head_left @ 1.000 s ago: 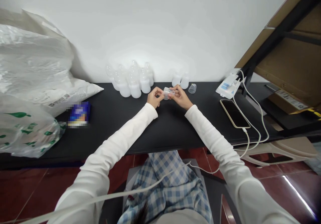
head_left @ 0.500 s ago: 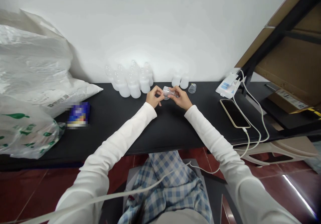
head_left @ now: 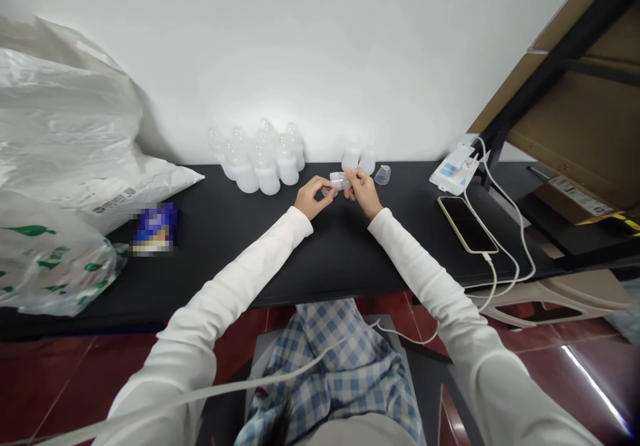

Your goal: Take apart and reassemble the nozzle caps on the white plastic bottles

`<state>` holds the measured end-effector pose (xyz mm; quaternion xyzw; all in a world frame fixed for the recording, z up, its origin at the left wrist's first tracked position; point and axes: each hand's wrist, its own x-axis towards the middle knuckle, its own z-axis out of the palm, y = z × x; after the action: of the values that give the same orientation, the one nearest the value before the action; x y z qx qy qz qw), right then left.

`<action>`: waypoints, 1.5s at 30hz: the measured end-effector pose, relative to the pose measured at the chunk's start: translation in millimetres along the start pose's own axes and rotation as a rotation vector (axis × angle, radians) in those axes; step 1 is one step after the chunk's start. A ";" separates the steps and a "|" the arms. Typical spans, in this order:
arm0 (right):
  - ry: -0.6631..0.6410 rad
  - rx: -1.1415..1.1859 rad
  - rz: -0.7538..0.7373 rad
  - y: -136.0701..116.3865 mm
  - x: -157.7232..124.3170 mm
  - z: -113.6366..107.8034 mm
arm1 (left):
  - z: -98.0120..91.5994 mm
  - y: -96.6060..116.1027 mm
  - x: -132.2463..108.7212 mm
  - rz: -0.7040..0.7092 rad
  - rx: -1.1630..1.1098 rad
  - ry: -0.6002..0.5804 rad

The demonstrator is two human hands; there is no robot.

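In my right hand (head_left: 364, 191), the fingers are closed on a small clear plastic cup-shaped piece (head_left: 339, 181), held on its side above the black table. My left hand (head_left: 313, 197) is just left of it, thumb and forefinger curled together at a thin clear round plastic piece (head_left: 327, 193); its exact shape is hard to make out. Behind my right hand stand two white bottles without domes (head_left: 367, 161). To their right a clear plastic dome cap (head_left: 383, 175) rests on the table. Left of my hands stand several white baby bottles (head_left: 268, 178) with clear domed tops.
On the left are a large white plastic bag (head_left: 65, 119), a green-printed clear bag (head_left: 55, 266) and a blue packet (head_left: 157, 226). A phone (head_left: 467, 225) with a white cable (head_left: 495, 276) and a white-and-blue package (head_left: 455, 171) lie right. Cardboard boxes (head_left: 575, 146) fill the rack.
The clear cup-shaped piece has shifted slightly right with my right hand. My left fingers have come off its end and moved slightly right and down to the thin round piece.
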<state>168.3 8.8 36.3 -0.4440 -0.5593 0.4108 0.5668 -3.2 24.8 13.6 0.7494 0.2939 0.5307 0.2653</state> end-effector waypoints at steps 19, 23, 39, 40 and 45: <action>0.036 0.001 0.098 -7.9 -6.5 4.0 | 11.5 3.8 -6.9 0.113 0.157 -0.014; 0.042 -0.050 0.063 -3.9 -7.7 6.5 | 12.0 5.8 -7.6 -0.002 0.109 0.060; -0.187 -0.062 0.006 -0.1 -4.9 -1.7 | -6.2 -14.4 9.0 -0.254 -0.201 -0.105; -0.196 -0.069 0.001 -0.1 -4.5 -2.1 | -7.1 -14.3 9.6 -0.256 -0.198 -0.109; -0.230 -0.096 -0.028 1.4 -3.8 -4.4 | -10.8 -10.9 12.0 -0.266 -0.170 -0.108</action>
<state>172.6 5.3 34.0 -0.4127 -0.6458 0.4239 0.4827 -12.1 41.9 16.7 0.7061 0.3298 0.4729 0.4111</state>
